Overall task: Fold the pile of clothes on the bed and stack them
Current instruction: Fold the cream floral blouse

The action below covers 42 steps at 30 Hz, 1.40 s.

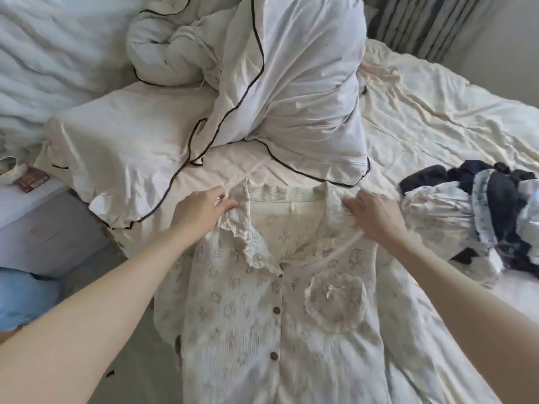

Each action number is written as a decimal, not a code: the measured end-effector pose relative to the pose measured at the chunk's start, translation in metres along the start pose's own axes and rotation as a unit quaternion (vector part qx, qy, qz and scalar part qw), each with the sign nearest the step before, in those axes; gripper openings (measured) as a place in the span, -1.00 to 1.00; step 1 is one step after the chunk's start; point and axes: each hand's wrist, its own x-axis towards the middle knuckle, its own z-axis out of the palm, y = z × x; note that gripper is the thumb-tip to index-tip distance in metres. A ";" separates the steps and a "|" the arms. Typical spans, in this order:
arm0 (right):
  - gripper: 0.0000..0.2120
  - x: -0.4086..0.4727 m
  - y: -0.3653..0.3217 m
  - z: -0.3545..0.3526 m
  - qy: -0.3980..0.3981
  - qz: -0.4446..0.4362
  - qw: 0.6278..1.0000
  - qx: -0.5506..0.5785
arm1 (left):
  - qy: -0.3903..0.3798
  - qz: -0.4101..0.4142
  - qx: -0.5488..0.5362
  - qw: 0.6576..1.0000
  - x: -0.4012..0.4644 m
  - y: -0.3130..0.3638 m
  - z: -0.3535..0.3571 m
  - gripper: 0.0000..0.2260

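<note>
I have the cream, brown-printed, lace-collared button-front top (291, 301) spread face up at the bed's (437, 118) near edge, my left hand (201, 208) and right hand (376, 217) each pinching a shoulder by the collar. No fold is made in it yet, I judge. The crumpled navy-and-white pile of clothes (484, 211) waits toward the bed's right edge, and I see no stack.

No readable text, label, brand or number anywhere. Only a small brown packet (32, 178) on the nightstand (43, 217) at the left edge, with some print too blurred to make out. Just printed flower motifs on the cream blouse (262, 330).
</note>
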 end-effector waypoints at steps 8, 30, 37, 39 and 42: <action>-0.64 0.127 0.027 0.121 0.039 0.015 0.999 -0.017 | 0.048 -0.032 0.015 0.998 0.129 -0.057 0.112 -0.66; -0.68 0.215 0.077 0.261 0.107 0.016 0.991 -0.074 | 0.103 0.039 0.152 0.982 0.227 -0.105 0.238 -0.64; -0.59 0.166 0.049 0.226 0.086 0.053 0.993 0.059 | 0.001 -0.011 0.117 0.993 0.203 -0.107 0.206 -0.61; -0.58 0.134 0.028 0.223 0.069 0.030 0.994 0.082 | -0.016 -0.035 0.113 0.993 0.183 -0.112 0.194 -0.61; -0.56 0.081 -0.006 0.227 0.040 0.010 0.995 0.089 | -0.016 -0.084 0.057 0.995 0.149 -0.125 0.181 -0.64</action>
